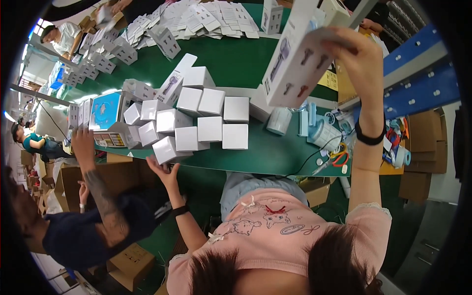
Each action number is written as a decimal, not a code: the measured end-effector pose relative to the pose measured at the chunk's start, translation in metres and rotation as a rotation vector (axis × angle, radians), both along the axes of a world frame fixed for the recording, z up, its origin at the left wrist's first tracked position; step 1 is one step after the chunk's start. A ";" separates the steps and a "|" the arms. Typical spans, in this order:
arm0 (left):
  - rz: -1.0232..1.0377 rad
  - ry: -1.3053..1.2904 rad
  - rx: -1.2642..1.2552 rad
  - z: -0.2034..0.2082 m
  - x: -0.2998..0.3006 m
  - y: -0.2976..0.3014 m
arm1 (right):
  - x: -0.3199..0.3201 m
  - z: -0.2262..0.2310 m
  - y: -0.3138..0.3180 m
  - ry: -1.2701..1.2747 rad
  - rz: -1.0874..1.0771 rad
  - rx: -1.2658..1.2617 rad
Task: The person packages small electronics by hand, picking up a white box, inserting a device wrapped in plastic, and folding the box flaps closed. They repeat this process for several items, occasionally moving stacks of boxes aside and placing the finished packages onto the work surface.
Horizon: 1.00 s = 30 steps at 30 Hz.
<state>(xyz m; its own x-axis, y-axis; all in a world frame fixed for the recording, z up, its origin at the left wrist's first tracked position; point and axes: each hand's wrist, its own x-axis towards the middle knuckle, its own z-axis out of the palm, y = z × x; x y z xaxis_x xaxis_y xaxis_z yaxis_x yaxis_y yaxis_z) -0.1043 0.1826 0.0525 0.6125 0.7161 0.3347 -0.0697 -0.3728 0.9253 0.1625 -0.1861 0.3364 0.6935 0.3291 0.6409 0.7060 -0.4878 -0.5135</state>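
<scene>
Holding a tall white box [295, 54] above the green table [236, 64]
Right hand [356, 56] clasps it; left hand [164, 172], fingers spread, touches a small carton [167, 150]

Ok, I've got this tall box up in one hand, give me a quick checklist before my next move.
1. Right hand grip on tall white box: ok, held raised.
2. Left hand on small white box: ok, fingers touching it.
3. Small white box fully on green table: cannot tell, it sits at the edge.
4. Co-worker's hand apart from yours: ok.
5. Table below tall white box free: not ok, scissors and containers crowd it.
</scene>
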 end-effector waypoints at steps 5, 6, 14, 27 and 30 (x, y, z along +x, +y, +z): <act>0.107 -0.163 0.628 0.050 0.014 -0.072 | -0.070 -0.038 -0.022 -0.035 -0.033 -0.236; -0.127 -0.269 0.264 0.075 0.030 -0.120 | -0.081 -0.051 -0.022 -0.075 -0.038 -0.326; -0.820 0.054 0.122 0.012 0.095 -0.261 | -0.137 -0.196 -0.005 0.061 -0.029 -0.519; -1.040 -0.057 0.258 -0.008 0.089 -0.240 | -0.164 -0.251 -0.053 0.544 -0.069 0.345; -1.013 -0.049 0.226 -0.023 0.090 -0.242 | -0.167 -0.258 -0.040 0.400 -0.024 0.229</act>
